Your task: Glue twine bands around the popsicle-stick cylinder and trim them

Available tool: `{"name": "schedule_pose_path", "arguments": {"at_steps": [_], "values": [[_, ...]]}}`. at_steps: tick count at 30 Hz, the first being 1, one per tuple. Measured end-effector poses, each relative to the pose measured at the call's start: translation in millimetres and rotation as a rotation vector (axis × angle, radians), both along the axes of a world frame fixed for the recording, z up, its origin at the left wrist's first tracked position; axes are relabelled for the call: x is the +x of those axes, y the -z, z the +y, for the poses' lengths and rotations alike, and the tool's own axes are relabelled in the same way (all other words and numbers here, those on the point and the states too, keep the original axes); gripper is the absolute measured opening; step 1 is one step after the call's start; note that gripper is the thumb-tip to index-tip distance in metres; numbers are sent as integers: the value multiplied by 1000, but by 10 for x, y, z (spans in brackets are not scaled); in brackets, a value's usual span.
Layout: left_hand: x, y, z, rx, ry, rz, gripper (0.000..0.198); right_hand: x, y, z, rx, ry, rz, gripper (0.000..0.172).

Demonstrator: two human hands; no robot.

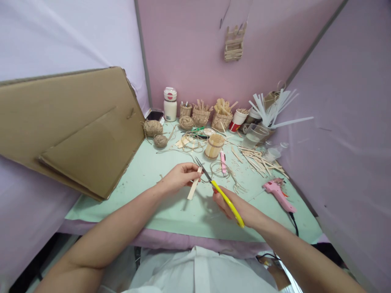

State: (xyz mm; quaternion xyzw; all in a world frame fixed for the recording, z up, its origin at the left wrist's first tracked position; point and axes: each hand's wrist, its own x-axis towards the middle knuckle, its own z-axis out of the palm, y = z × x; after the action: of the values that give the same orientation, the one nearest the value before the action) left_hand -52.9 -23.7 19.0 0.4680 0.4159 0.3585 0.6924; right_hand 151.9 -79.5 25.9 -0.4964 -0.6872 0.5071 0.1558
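Observation:
My left hand [181,176] pinches a flat wooden craft stick [194,187] and holds it slanted just above the green table [146,179]. My right hand [232,206] grips yellow-handled scissors [225,198]. Their dark blades point up and left and meet the top end of the stick beside my left fingertips. Both forearms reach in from the bottom of the view.
A large folded cardboard sheet [76,126] leans at the left. A pink glue gun [277,193] lies at the right, near a scatter of wooden sticks [259,160]. Twine balls [153,128], a small jar [214,145], a pink cutter [222,161] and several baskets [221,119] crowd the back.

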Motion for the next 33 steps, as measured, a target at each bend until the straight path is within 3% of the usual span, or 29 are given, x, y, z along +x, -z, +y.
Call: {"name": "schedule_pose_path", "arguments": {"at_steps": [17, 23, 29, 33], "values": [[-23, -12, 6, 56, 22, 40, 23, 88, 5, -14, 6, -55, 13, 53], [-57, 2, 31, 100, 20, 19, 28, 75, 46, -16, 49, -11, 15, 47], [-80, -32, 48, 155, -111, 30, 32, 24, 53, -23, 69, 15, 38, 37], [-77, -19, 52, 134, -123, 21, 31, -25, 16, -20, 69, 16, 12, 38]]}}
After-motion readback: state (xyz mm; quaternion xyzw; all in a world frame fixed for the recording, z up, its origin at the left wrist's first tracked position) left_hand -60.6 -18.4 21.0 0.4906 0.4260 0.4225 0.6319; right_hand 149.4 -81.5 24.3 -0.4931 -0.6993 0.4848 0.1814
